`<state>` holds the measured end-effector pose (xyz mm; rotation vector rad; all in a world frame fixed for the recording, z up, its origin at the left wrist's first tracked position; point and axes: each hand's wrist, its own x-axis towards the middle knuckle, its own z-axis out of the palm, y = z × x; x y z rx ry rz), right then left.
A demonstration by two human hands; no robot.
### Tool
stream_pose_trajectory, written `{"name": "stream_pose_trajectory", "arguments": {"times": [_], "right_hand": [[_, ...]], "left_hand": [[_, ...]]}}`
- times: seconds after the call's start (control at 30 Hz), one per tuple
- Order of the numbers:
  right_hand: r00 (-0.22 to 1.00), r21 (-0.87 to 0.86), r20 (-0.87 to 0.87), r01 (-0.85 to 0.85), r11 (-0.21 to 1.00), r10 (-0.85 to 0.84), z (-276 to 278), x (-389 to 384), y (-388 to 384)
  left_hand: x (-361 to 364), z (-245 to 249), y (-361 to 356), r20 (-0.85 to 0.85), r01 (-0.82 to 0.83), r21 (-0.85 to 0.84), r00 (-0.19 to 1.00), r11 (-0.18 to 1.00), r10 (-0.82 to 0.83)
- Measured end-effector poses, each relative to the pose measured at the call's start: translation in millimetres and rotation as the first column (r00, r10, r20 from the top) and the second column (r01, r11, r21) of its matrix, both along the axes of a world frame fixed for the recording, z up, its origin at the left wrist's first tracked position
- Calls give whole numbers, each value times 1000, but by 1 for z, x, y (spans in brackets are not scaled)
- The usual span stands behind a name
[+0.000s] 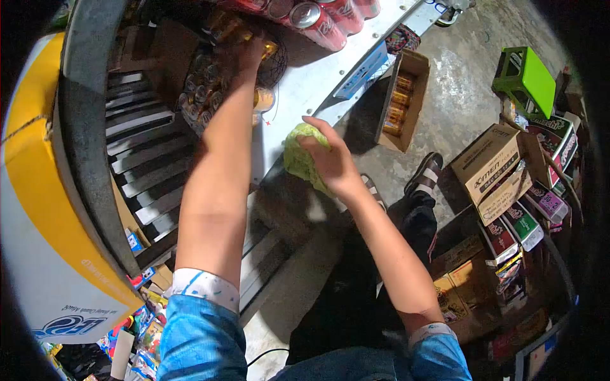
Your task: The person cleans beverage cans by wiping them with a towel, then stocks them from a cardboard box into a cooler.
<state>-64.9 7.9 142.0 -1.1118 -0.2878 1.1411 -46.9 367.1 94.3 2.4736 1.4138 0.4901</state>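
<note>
My left hand (244,56) reaches into the shadow at the top of the view, closed over a gold can (271,51); its fingers are mostly dark. Just below it, several cans (202,89) stand packed together, and another can (263,100) sits at the metal surface's edge. In my right hand (335,166) is a crumpled yellow-green cloth (298,155), gripped between thumb and fingers, close to the corner of the metal surface (293,95).
Red cans in plastic wrap (330,25) lie on the metal surface. On the floor stand an open carton of gold cans (403,101), a green stool (534,79) and an X-Men carton (492,168). Dark slats (140,152) run along the left, beside a yellow-and-white panel (57,235).
</note>
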Motion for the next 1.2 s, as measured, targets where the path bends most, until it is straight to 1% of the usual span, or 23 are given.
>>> {"name": "stream_pose_trajectory", "arguments": {"times": [0.07, 0.17, 0.23, 0.27, 0.3, 0.33, 0.4, 0.47, 0.53, 0.57, 0.6, 0.63, 0.7, 0.77, 0.83, 0.9, 0.97, 1.03, 1.07, 1.1, 1.13, 1.17, 1.2], "right_hand": [[999, -10, 46, 22, 1000, -22, 2, -5, -8], [985, -2, 168, 45, 999, -44, -1, 5, -15], [971, -70, 237, -7, 998, 23, 1, 13, -19], [971, -74, 237, -10, 997, 27, 2, 17, -23], [995, -134, 81, -42, 990, 53, 13, 26, -25], [994, -183, -83, -85, 979, 71, 18, 29, -25], [994, -235, -66, -99, 967, 86, 11, 31, -26], [995, -283, -26, -97, 954, 93, 10, 36, -19], [927, -159, -374, -64, 985, 0, 13, 36, -13], [846, -101, -532, -29, 994, -30, 13, 38, -10], [849, -103, -528, -30, 994, -29, 7, 38, -7], [874, -107, -487, -58, 993, -1, -5, 33, -4], [893, -110, -449, -96, 989, 37, -23, 19, -5], [942, -217, -308, -203, 955, 130, -35, 11, -14], [947, -233, -301, -184, 955, 109, -40, -3, -16], [990, -171, -97, -116, 978, 101, -43, -23, -15], [984, -175, -113, -158, 972, 139, -25, -29, -2], [978, -137, -163, -156, 978, 133, -16, -43, 3], [994, 26, -98, -39, 999, 42, -30, -64, 8], [994, 24, -101, -36, 999, 39, -22, -67, 10], [999, 8, 5, -40, 999, 40, -15, -71, 12], [993, -10, 115, -40, 999, 41, -10, -71, 14], [992, -17, 118, -32, 999, 34, -4, -65, 14]], "left_hand": [[-8, 8, -10, 24, -38, -60, 999, 997, 40], [-4, 59, -61, 36, -118, -164, 991, 979, 126], [-11, 69, -71, 9, -177, -226, 983, 958, 183], [-21, 72, -66, 147, -207, -292, 955, 934, 258], [-30, 73, -63, 274, -229, -358, 901, 905, 336], [-35, 85, -71, 268, -238, -355, 900, 904, 342], [-60, 117, -97, 477, 6, -736, 714, 677, 513], [-80, 140, -161, 563, 45, -715, 630, 697, 536], [-116, 142, -195, 393, -101, -798, 661, 594, 640], [-135, 138, -211, 391, -61, -831, 645, 554, 657], [-146, 135, -223, 358, -63, -844, 672, 532, 648], [-151, 134, -237, 374, -4, -884, 591, 467, 714], [-179, 115, -250, 361, 14, -901, 581, 434, 729], [-196, 105, -254, 373, 33, -900, 577, 435, 727], [-204, 99, -250, 375, 44, -902, 577, 430, 726], [-213, 94, -237, 334, -24, -910, 549, 414, 766], [-229, 72, -218, 349, -66, -874, 605, 481, 716], [-207, 95, -220, 173, -248, -887, 603, 389, 779], [-207, 95, -221, 173, -246, -887, 605, 390, 777], [-209, 95, -222, 246, -173, -879, 633, 444, 734], [-212, 96, -223, 319, -98, -864, 654, 494, 687], [-214, 97, -223, 317, -95, -865, 656, 492, 685], [-214, 98, -223, 275, -164, -863, 640, 477, 717]]}}
